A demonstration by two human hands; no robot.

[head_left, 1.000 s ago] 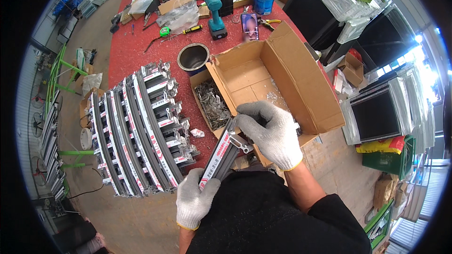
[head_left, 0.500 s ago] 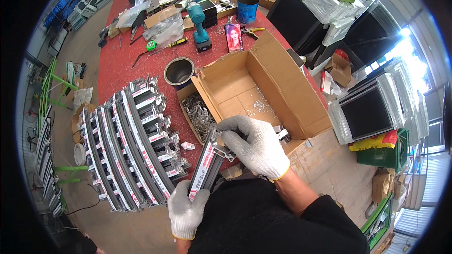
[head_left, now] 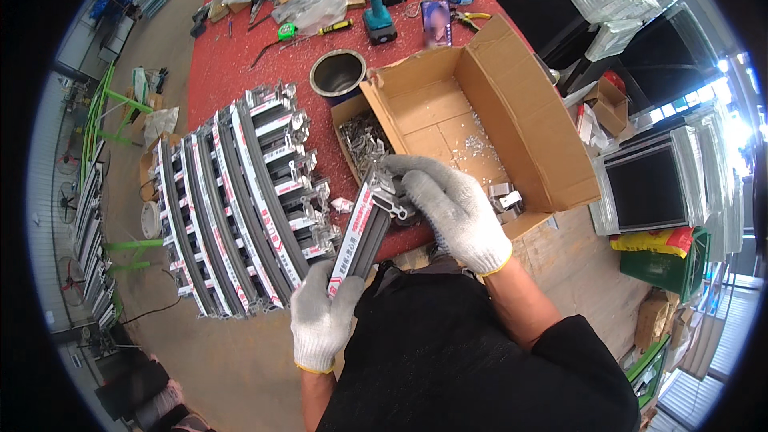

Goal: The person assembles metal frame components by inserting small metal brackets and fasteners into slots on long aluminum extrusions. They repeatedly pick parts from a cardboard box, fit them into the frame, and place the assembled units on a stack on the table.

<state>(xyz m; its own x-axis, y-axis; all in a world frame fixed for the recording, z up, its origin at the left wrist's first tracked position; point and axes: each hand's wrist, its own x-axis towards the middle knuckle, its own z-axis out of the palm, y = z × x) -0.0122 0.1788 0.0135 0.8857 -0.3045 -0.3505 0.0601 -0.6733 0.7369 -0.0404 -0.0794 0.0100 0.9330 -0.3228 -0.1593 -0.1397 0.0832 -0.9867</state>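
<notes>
My gloved left hand (head_left: 324,316) is closed round the lower end of a short aluminium profile (head_left: 360,232) with a white and red printed film. The profile slants up and away to the right. At its upper end my gloved right hand (head_left: 460,212) has its fingers bent over a small silver metal bracket (head_left: 384,190); the fingertips partly hide it. Just beyond, a narrow carton (head_left: 344,116) holds many small metal clips (head_left: 366,142). Left of the hands lies a stack of curved, film-covered profiles (head_left: 260,196).
An open cardboard box (head_left: 424,124) with metal pieces and white bits stands on the red table (head_left: 232,56). Near it are a metal pot (head_left: 338,74), a cordless drill (head_left: 376,4), a phone (head_left: 437,24), pliers (head_left: 472,18) and a green tape measure (head_left: 286,31).
The head view has tilted, so the table's things sit higher and farther right in the picture. Both hands stay on the same profile; the right fingers have shifted slightly at its upper end.
</notes>
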